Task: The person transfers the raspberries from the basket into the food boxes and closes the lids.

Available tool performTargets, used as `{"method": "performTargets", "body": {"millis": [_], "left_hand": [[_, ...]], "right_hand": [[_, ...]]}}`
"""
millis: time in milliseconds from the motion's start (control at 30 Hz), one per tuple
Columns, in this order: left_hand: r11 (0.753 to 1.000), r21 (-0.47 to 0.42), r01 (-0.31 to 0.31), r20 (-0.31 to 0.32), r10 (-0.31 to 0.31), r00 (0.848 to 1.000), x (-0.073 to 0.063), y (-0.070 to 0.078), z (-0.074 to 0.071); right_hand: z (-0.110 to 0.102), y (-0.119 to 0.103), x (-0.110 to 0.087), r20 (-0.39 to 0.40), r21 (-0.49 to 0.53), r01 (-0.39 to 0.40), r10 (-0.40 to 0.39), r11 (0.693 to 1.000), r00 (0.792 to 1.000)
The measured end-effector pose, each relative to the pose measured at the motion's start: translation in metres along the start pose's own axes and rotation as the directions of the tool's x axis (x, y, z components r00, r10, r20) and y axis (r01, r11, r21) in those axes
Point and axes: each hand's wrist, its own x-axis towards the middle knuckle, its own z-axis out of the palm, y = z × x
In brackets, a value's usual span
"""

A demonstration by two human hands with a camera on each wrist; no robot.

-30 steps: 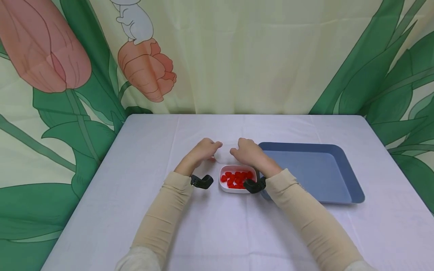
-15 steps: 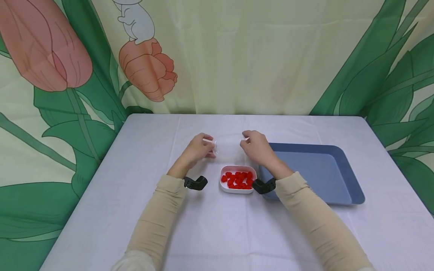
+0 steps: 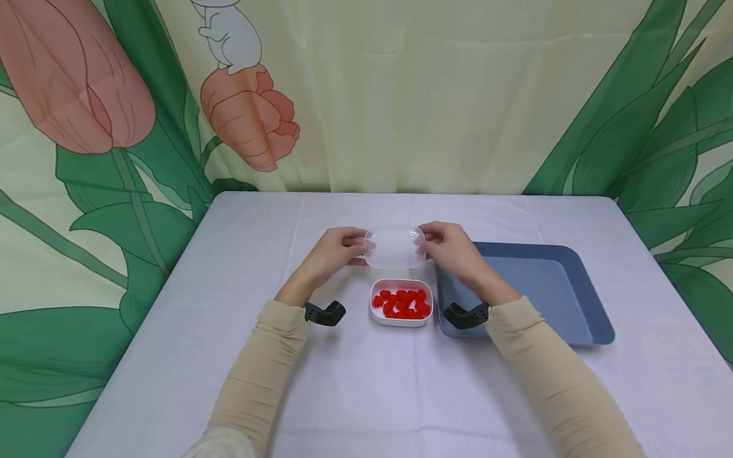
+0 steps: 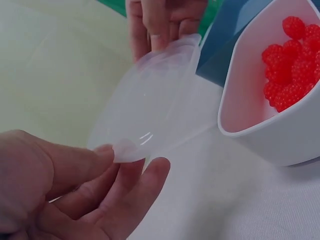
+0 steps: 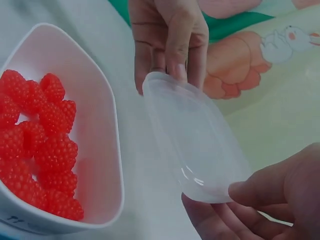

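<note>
A translucent plastic lid [image 3: 395, 249] is held between my two hands, just beyond a white container [image 3: 401, 323]. My left hand [image 3: 338, 249] pinches its left end, thumb on top and fingers beneath; the left wrist view shows this grip close up, with the left hand [image 4: 95, 185] at the lid's near edge. At the opposite end my right hand [image 3: 452, 250] pinches the lid the same way, and in the right wrist view the right hand [image 5: 270, 200] has its thumb over the rim. Several red raspberries [image 5: 42, 145] lie inside the container, which stands uncovered.
A blue-grey tray [image 3: 538, 289] lies to the right of the container, partly under my right forearm. White cloth [image 3: 355, 394] covers the table. Behind it hangs a curtain [image 3: 424, 95] printed with tulips and a rabbit.
Both hands have drawn apart to the lid's ends, and the lid now shows its face to the head view. The container and the raspberries have stayed in place.
</note>
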Motion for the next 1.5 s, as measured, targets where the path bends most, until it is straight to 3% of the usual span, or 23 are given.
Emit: {"method": "performTargets", "body": {"millis": [333,533,667,767,967,1167,1333,1500], "left_hand": [[1.0,-0.006,-0.019,0.041,0.019,0.999,-0.004,0.002,0.0],[0.995,0.037,-0.094,0.113,0.089,0.99,-0.012,0.0,-0.001],[0.974,0.131,-0.184,0.14,0.166,0.976,-0.016,-0.001,0.0],[0.928,0.248,-0.277,0.145,0.247,0.958,-0.02,-0.002,0.003],[0.797,0.419,-0.434,0.177,0.397,0.901,-0.03,-0.004,0.008],[0.724,0.46,-0.514,0.211,0.473,0.855,-0.039,-0.009,0.009],[0.662,0.462,-0.59,0.238,0.548,0.802,-0.045,-0.017,0.011],[0.586,0.499,-0.638,0.255,0.604,0.755,-0.052,-0.024,0.015]], "right_hand": [[-0.01,0.002,-0.011,0.075,0.119,-0.015,0.006,0.993,0.997],[-0.015,0.005,-0.018,0.094,0.103,-0.007,-0.003,0.995,0.996],[-0.016,0.009,-0.023,0.087,0.072,0.034,-0.04,0.997,0.995],[-0.014,0.011,-0.027,0.066,0.028,0.083,-0.085,0.996,0.994],[-0.008,0.013,-0.04,0.032,-0.078,0.169,-0.167,0.982,0.985],[0.001,0.02,-0.052,0.021,-0.12,0.269,-0.268,0.956,0.963],[0.009,0.027,-0.061,0.012,-0.164,0.373,-0.376,0.913,0.926],[0.016,0.034,-0.07,0.0,-0.242,0.484,-0.498,0.841,0.867]]}}
